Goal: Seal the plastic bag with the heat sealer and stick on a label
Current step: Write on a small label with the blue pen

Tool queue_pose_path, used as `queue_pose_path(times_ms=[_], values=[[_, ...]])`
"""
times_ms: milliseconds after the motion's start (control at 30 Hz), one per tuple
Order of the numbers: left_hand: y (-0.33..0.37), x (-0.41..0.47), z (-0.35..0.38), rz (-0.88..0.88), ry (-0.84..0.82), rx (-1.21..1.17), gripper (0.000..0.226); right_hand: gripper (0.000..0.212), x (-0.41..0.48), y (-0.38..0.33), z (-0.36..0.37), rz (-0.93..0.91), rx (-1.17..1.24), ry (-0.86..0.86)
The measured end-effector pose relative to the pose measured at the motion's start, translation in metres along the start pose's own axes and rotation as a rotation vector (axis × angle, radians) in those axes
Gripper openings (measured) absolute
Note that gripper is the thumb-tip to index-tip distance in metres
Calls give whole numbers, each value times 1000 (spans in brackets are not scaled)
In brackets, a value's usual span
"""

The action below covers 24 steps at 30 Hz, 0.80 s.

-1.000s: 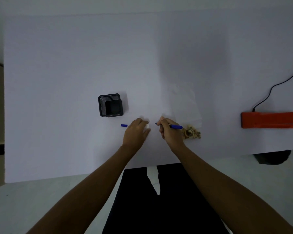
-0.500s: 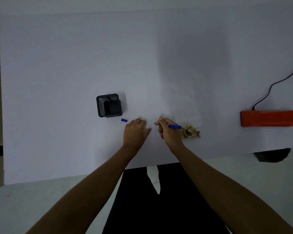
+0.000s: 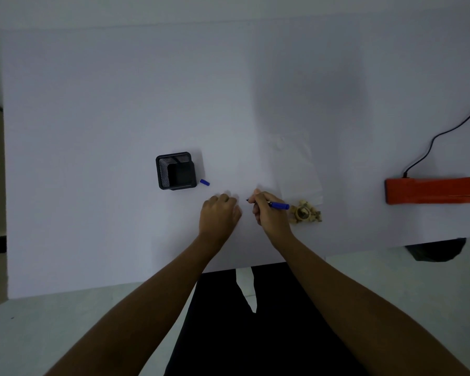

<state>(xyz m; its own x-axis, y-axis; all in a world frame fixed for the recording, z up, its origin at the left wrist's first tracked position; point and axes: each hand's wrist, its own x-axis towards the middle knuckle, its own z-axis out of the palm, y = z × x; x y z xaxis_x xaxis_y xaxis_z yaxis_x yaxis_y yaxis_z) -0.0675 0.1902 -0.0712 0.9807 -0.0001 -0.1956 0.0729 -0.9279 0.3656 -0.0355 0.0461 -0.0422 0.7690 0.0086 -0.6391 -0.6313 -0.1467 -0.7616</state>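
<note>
Clear plastic bag [image 3: 296, 169] lies flat, well apart from the orange heat sealer [image 3: 434, 189] on its right

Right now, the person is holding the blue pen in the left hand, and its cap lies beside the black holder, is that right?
Not quite. The head view shows the blue pen gripped in the right hand, not the left; the left hand rests on the table beside it. The cap does lie beside the black holder.
</note>
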Motion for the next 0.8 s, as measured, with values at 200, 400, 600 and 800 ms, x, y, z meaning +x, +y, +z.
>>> queue_pose_path(times_ms=[200,400,600,800], values=[[-1,-2,-1,-8,-20,3,20,27,1,2,2,-40,-40,32],[5,-7,-14,-66,47,-277,14,14,4,6,2,-105,-82,7],[3,-5,-18,-175,65,-422,12,35,12,17,5,-233,-208,-53],[-21,-13,-11,-171,60,-301,20,27,16,26,3,-240,-241,-15]])
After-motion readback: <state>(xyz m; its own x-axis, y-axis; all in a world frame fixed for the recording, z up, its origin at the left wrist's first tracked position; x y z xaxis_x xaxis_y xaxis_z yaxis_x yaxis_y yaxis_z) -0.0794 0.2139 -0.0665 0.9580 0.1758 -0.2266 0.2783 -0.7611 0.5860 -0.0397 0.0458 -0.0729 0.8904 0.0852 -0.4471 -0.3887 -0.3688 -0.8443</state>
